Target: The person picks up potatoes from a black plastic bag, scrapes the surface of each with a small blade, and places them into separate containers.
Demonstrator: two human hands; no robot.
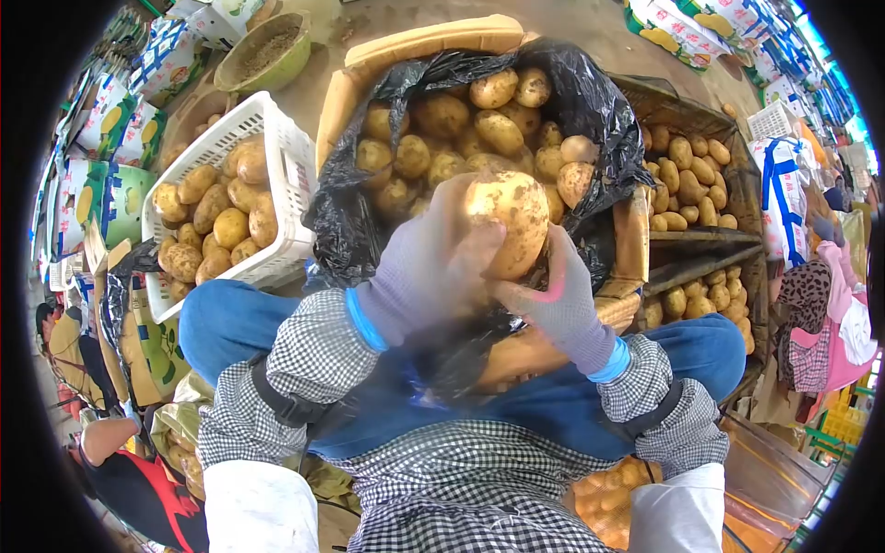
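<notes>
**Head view: one potato lifted over a full box**

Head camera looks down on your two gloved hands, both closed around a single large potato [507,221] held up in front of your chest. Your left hand [424,267] wraps its left side, blurred, with the thumb across the skin; your right hand [553,300] cups it from below and from the right, fingers curled onto it.

Directly behind the potato sits a cardboard box [424,41] lined with a black plastic bag [590,101] and heaped with more potatoes [470,129]; the raised potato and your hands hide the near part of that heap. The bag's loose edge spills down toward your knees, clad in blue trousers [230,318].

To your left, a white plastic crate [286,166] holds another batch of potatoes, and beyond it stands a green bowl [277,55]. To your right, a wooden rack [701,249] carries smaller potatoes on two levels. Printed cartons [120,194] line the left edge, and another person in a patterned sleeve [811,295] is at the far right.
</notes>
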